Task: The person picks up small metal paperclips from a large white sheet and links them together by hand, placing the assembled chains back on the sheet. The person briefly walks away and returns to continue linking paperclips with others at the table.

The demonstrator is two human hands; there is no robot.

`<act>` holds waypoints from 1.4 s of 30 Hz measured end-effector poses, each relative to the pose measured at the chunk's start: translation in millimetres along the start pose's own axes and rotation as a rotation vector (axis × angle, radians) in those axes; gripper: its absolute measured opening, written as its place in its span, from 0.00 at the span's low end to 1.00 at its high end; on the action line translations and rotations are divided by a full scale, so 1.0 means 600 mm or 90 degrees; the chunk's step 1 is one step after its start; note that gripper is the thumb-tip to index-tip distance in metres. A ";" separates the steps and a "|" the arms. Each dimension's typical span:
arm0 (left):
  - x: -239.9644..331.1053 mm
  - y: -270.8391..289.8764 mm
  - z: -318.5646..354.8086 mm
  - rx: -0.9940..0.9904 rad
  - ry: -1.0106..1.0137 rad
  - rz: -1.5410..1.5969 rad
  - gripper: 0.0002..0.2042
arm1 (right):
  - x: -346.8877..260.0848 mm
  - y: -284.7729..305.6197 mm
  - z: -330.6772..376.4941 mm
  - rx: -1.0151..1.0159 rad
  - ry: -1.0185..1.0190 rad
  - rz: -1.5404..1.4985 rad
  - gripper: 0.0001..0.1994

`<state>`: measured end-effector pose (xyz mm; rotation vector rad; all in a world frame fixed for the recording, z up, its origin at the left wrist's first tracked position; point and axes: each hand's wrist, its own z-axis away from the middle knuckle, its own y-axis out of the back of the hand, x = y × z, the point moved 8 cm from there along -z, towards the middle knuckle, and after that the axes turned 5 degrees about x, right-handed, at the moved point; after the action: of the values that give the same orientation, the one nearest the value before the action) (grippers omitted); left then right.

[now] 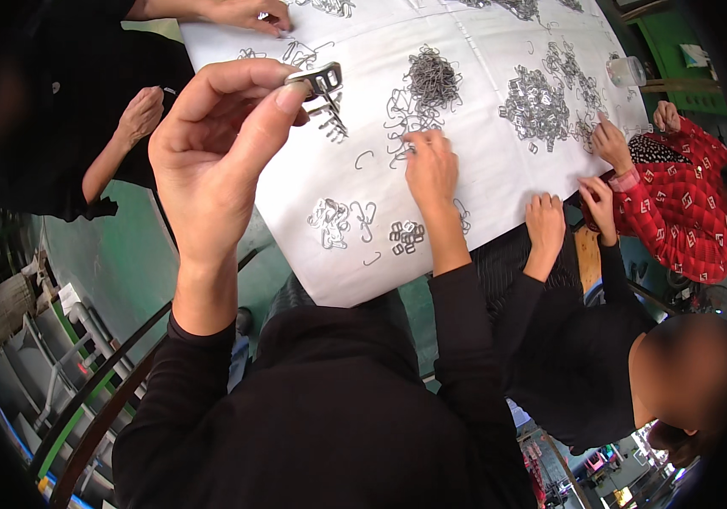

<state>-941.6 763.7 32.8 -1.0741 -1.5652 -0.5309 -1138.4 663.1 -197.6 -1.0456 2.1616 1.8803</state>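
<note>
A: What has the left hand [211, 157] got?

B: A small metal clip [319, 81], pinched by its flat end between thumb and forefinger, raised over the near-left part of the white sheet [499, 182], with bent wire hooks [332, 123] hanging under it

A: How would it handle?

B: Light and stiff, I judge, a bit slick, so the flat end seems the place to grip

A: And the right hand [431, 170]?

B: Down on the sheet's middle, fingertips closing on loose hooks just below the dark wire heap [431, 76]; I cannot tell if it has one

A: Any containers?

B: One clear plastic cup [626, 70] by the sheet's far right edge, contents unclear; the parts lie in bare piles, like the shiny clips [535, 106]
</note>
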 end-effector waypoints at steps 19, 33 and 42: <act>-0.041 -0.048 0.032 -0.114 0.028 -0.120 0.05 | -0.200 0.306 0.004 0.106 -0.164 -0.649 0.07; -0.104 -0.199 0.044 -0.244 -0.106 -0.043 0.10 | -0.115 0.403 0.047 0.427 -0.083 -0.585 0.06; -0.507 -0.413 -0.021 -0.356 -0.104 -0.441 0.10 | -0.021 0.451 0.092 0.456 -0.131 -0.509 0.07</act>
<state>-1152.5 525.7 -197.5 -0.9661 -1.9920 -1.4443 -1294.9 720.2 22.7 -1.1963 1.6737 0.7409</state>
